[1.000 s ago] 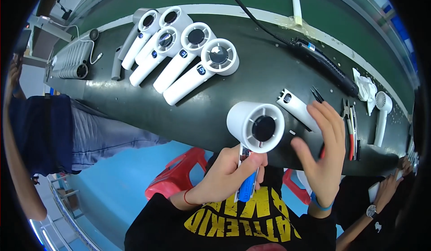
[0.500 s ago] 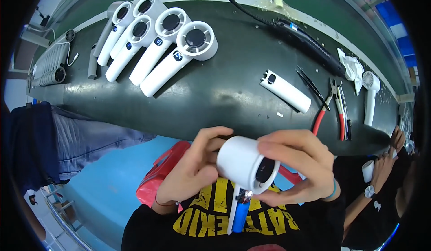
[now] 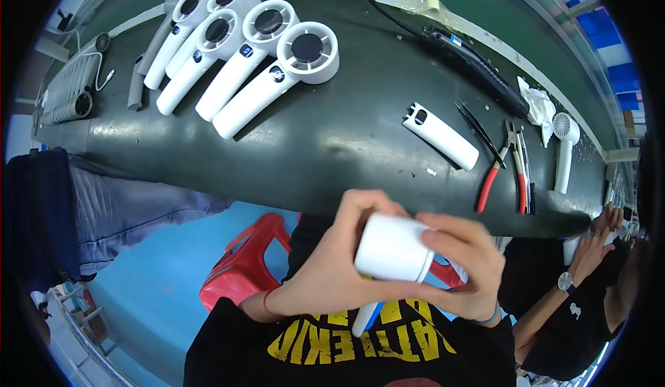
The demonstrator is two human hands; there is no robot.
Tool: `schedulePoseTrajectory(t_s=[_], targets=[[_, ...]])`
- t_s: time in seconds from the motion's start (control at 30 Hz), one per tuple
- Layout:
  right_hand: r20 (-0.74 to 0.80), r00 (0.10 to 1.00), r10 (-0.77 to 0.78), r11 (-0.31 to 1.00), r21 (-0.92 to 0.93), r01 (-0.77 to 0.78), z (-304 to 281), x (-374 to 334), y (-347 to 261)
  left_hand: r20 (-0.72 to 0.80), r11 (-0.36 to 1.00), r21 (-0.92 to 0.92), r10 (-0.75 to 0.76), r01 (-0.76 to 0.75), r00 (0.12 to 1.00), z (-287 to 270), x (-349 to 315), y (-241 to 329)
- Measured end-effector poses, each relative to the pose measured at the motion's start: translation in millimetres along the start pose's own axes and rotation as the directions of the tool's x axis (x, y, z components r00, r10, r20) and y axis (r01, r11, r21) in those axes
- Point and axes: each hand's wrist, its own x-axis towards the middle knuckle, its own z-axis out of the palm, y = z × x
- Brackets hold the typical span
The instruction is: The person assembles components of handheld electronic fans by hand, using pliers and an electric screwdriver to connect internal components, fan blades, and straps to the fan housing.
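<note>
Both of my hands grip the white round head of a handheld fan (image 3: 393, 247), held up in front of my black shirt. My left hand (image 3: 339, 259) wraps the head from its left side, thumb stretched along beneath it. On the other side my right hand (image 3: 464, 262) holds it between fingers on top and thumb below. Below my hands, part of the fan's handle shows with a blue strip; the dark centre of the head is turned out of sight. Beyond, a loose white handle shell (image 3: 442, 136) lies on the dark green table (image 3: 332, 151).
Several white handheld fans (image 3: 277, 75) lie at the left, grey ones (image 3: 73, 89) farther left. Tweezers (image 3: 480, 132), red-handled pliers (image 3: 490, 183), a black corded tool (image 3: 478, 68), crumpled tissue (image 3: 539, 106) and another white fan (image 3: 565, 148) are at right. A red stool (image 3: 239, 269) stands below; a co-worker (image 3: 564, 304) sits right.
The fan head has turned, so its dark centre and the metal parts below it are now hidden. My left hand has shifted right, its thumb now under the head.
</note>
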Motion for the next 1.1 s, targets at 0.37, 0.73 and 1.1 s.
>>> schedulePoseTrajectory(t_s=[0.37, 0.73, 1.1], targets=[[0.146, 0.986, -0.08, 0.975, 0.217, 0.047, 23, 8, 22, -0.093, 0.977, 0.202, -0.046, 0.065, 0.995, -19, -29, -10], [0.172, 0.979, -0.111, 0.978, 0.194, 0.076, 31, 17, 19, -0.221, 0.997, 0.066, -0.027, 0.042, 0.975, -17, -47, -18], [0.2, 0.958, -0.205, 0.961, 0.228, 0.158, 42, 24, 34, -0.283, 0.951, -0.181, -0.295, 0.251, 0.913, -12, -50, -27]])
